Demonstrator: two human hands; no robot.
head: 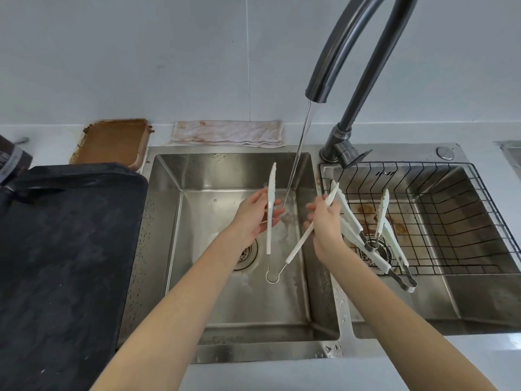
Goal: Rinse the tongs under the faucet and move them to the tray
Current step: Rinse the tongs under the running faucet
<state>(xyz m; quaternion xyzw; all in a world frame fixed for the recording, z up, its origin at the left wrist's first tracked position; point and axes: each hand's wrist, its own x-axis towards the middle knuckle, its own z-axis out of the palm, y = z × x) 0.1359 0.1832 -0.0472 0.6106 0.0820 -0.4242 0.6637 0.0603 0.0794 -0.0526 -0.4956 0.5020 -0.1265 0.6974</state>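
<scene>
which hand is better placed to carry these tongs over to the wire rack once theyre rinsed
Right, probably. The right hand grips one arm of the tongs beside the wire rack, where other tongs already lie. The left hand grips the far arm.

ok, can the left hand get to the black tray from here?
Probably yes. The left hand holds one arm of the tongs over the sink; the black tray lies beside that basin, nothing between them.

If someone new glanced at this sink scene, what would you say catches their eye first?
Probably the white tongs spread wide over the left basin, one arm in the left hand, the other in the right hand, with the faucet stream falling between them. Next, more tongs in the wire basket on the right.
</scene>
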